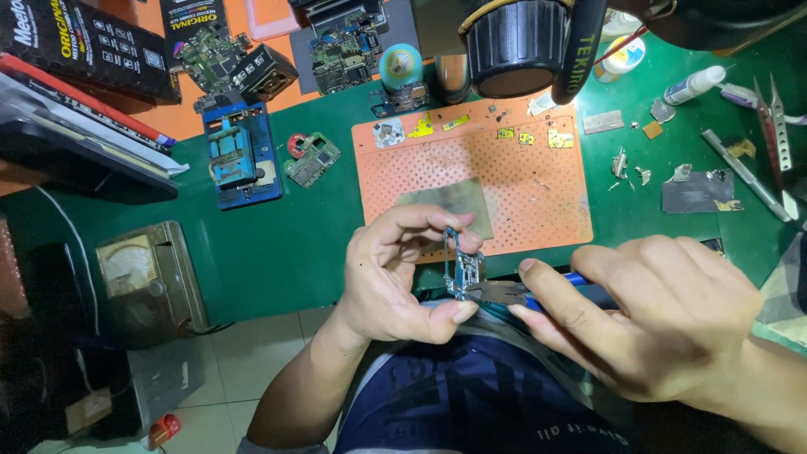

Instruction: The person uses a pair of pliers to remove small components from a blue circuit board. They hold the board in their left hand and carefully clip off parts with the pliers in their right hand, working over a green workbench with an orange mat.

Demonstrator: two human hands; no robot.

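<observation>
The right hand [664, 324], nearest the camera, is closed around blue-handled pliers [513, 292], whose tips touch the board [463, 267]. The left hand [399, 273] pinches that small metal-framed board upright between thumb and curled fingers, over the near edge of the green bench [277, 244]. Just beyond lies an orange mat [538, 189] with small chips along its far edge. Farther left sits a blue jig [238, 155]; tweezers [777, 134] lie far right.
</observation>
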